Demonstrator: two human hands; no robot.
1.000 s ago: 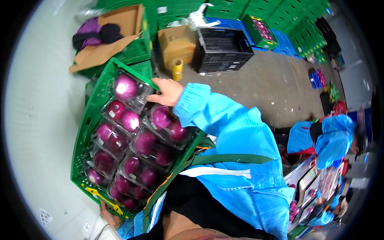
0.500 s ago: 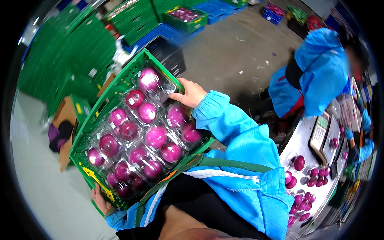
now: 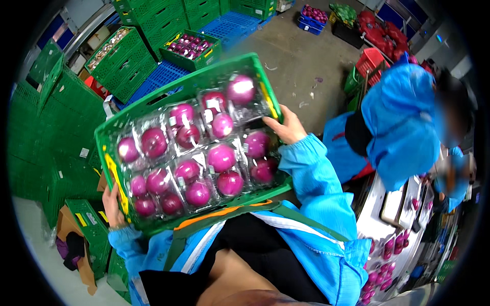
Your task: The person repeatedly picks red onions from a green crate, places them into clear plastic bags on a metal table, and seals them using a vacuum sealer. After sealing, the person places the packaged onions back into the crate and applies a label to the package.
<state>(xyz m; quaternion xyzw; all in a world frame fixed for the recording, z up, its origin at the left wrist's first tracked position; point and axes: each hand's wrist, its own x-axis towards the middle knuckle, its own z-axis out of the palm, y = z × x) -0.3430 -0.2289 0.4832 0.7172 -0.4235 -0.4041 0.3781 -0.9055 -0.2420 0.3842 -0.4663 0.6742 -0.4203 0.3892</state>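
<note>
A green plastic crate (image 3: 153,103) is held up in front of my body, filled with clear plastic packs of red onions (image 3: 221,158). My left hand (image 3: 113,206) grips its left end, beside a yellow strip, and the fingertips are partly hidden by the crate wall. At the opposite end my right hand (image 3: 289,126) is closed on the rim, thumb on the inner side and the other fingers out of sight behind the wall. Near the crate's upper right corner, one large onion (image 3: 240,90) shines under its plastic.
Another green crate of red onions (image 3: 187,60) stands ahead on blue pallets (image 3: 229,31), near stacked green crates (image 3: 133,76). To my right a person in blue (image 3: 398,122) bends by a metal table (image 3: 368,224) carrying packed onions. A torn cardboard box (image 3: 88,265) lies lower left.
The view has swung rightward. The crate in my hands has turned clockwise to lie more level across my front, and the crate of onions on the pallets appears nearer.
</note>
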